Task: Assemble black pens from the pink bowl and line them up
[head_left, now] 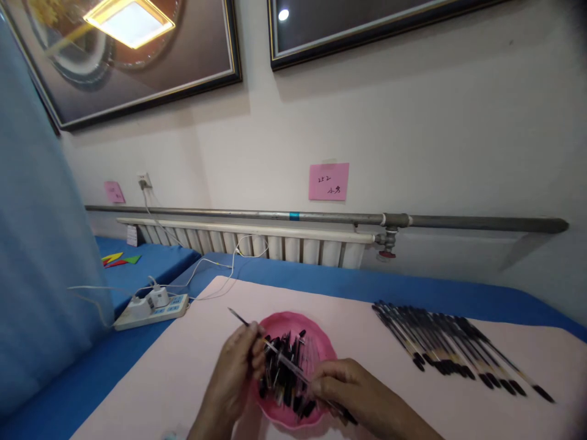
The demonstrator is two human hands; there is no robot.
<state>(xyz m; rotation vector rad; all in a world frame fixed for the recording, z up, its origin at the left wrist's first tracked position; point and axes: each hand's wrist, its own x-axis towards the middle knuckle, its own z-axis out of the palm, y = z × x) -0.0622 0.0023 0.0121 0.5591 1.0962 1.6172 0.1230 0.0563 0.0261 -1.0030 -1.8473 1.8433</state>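
A pink bowl (293, 322) sits on a pale pink mat (183, 379) in front of me, filled with several black pen parts. My left hand (236, 373) is closed in a pinch on a thin pen refill (243, 321) that slants up to the left. My right hand (353, 391) is closed on a clear pen barrel (293, 370) over the bowl, meeting the refill's lower end. To the right, several assembled black pens (454, 345) lie side by side on the mat.
The mat lies on a blue table (413, 287). A white power strip (151, 308) with a plugged charger and cables is at the left. A radiator (257, 244) and a pipe run along the wall, with a pink note (328, 181) above. A blue curtain (41, 256) hangs left.
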